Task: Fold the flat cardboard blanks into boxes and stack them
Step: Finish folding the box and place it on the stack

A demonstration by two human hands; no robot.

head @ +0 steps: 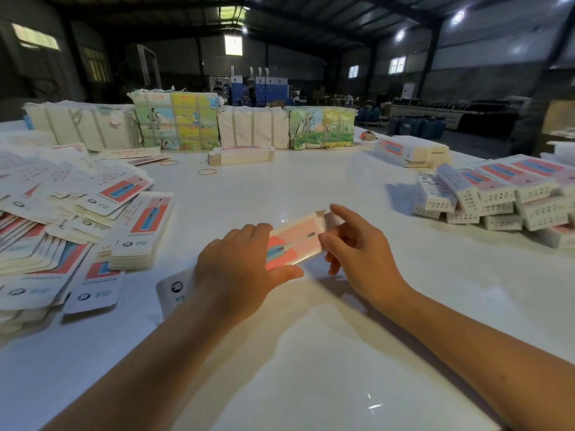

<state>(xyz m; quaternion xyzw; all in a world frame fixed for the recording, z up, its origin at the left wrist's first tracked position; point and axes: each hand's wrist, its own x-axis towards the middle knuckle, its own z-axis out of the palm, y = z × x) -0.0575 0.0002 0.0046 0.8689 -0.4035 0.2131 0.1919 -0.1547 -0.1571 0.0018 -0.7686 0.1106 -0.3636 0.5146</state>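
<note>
The left hand (236, 269) grips the near end of a half-formed box (295, 241), thumb curled under it. The right hand (357, 244) pinches the far end, forefinger out over the end flap (323, 214). The box is held just above the white table (311, 353), in front of the person. To the right, finished boxes (497, 197) lie stacked several deep. To the left, a sprawling heap of flat blanks (77, 219) waits, so plenty looks left to fold.
</note>
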